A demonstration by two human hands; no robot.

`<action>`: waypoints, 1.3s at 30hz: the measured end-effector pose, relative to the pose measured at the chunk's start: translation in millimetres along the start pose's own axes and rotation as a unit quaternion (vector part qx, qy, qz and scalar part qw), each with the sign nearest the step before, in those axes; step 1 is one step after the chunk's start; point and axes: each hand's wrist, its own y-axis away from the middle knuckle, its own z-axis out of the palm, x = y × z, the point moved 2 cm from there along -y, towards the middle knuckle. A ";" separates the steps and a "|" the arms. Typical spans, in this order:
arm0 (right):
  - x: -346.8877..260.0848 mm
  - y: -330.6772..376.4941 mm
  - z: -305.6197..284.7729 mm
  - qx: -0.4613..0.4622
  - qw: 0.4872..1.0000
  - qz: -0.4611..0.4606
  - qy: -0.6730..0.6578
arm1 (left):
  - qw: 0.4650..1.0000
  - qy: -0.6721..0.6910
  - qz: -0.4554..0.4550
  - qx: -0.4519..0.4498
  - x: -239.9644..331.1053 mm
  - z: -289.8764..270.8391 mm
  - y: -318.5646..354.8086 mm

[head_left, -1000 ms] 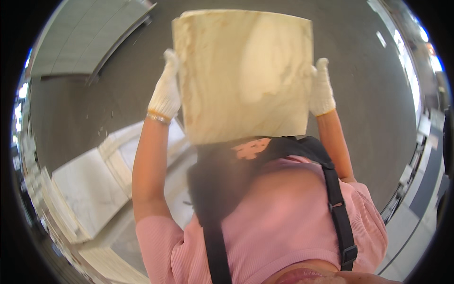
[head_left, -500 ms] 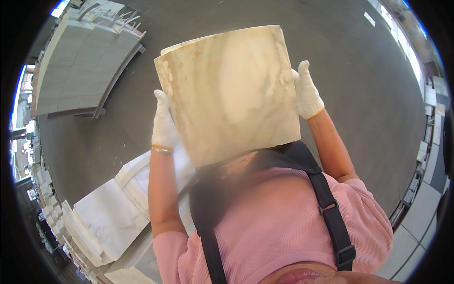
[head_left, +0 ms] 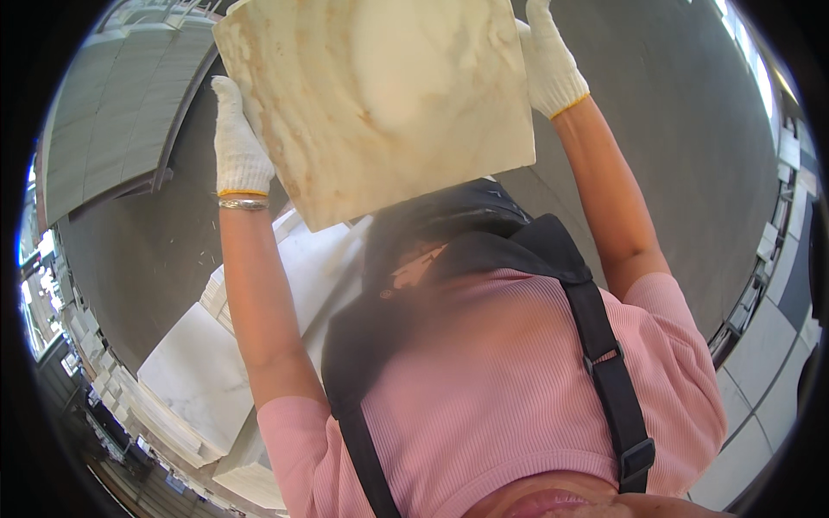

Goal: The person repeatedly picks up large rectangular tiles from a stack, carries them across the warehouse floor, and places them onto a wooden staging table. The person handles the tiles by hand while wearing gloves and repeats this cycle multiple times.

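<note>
Between my two hands I hold up a square marble tile [head_left: 389,95], cream with brown and grey veins and a pale patch in its middle. Part of a second edge shows behind its upper left corner, so there may be more than one tile. My left hand [head_left: 239,142], in a white knitted glove, grips the left edge with the thumb pointing up. On the right edge is my right hand [head_left: 553,69], gloved the same way. The fingers of both hands are mostly hidden behind the tile.
Close to my left side stand stacks of white marble tiles [head_left: 199,371]. Farther off at the left is a large table-like surface covered with grey-white slabs [head_left: 121,104]. Grey floor [head_left: 665,129] stretches ahead and to the right. More pale tiles [head_left: 751,371] line the right rim.
Both my hands have moved the marble tile farther out and slightly left, so its far edge now leaves the picture. My grip on its sides stays the same.
</note>
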 end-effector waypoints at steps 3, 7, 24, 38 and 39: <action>2.2 -9.2 2.6 -0.050 0.999 0.010 -0.019 | 1.000 -0.002 0.002 -0.026 0.9 0.2 -4.7; 5.6 -10.5 -10.2 -0.024 0.999 0.018 -0.041 | 0.999 0.024 -0.019 -0.026 -4.2 5.8 -6.2; 18.1 35.9 -20.2 0.209 0.973 0.075 0.058 | 0.991 0.059 -0.114 -0.034 -46.2 14.8 34.6; 28.3 57.1 -33.9 0.190 0.955 -0.008 0.229 | 0.982 0.127 -0.025 -0.135 -75.8 -0.3 88.7; 28.4 61.7 -29.6 0.178 0.947 -0.007 0.266 | 0.993 0.077 -0.032 -0.087 -76.6 -3.5 91.3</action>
